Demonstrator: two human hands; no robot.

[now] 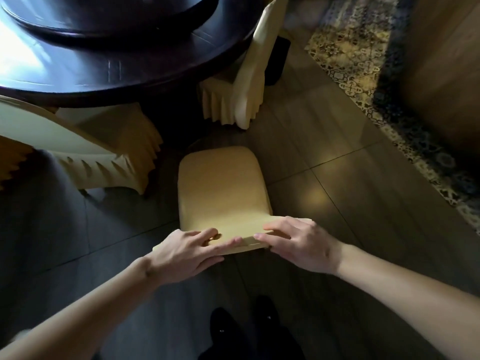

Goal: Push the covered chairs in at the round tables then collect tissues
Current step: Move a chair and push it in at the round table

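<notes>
Head camera, looking steeply down: a cream-covered chair (220, 188) stands on the tiled floor (324, 152), its seat facing a dark round tabletop (109, 74) at the upper left and sitting apart from that edge; the left hand (187, 250) lies on the top edge of the chair back with fingers curled over it and the thumb along the near side, gripping it; the right hand (298, 242) grips the same edge just beside it, fingers bent over the top; both bare forearms reach in from the bottom corners; a second covered chair (98, 146) with a pleated skirt sits tucked at the table on the left; a third covered chair (246, 92) stands at the table's right side; a raised dark turntable (109, 16) rests on the tabletop; a patterned rug (368, 61) runs along the right; black shoes (246, 326) show below.
</notes>
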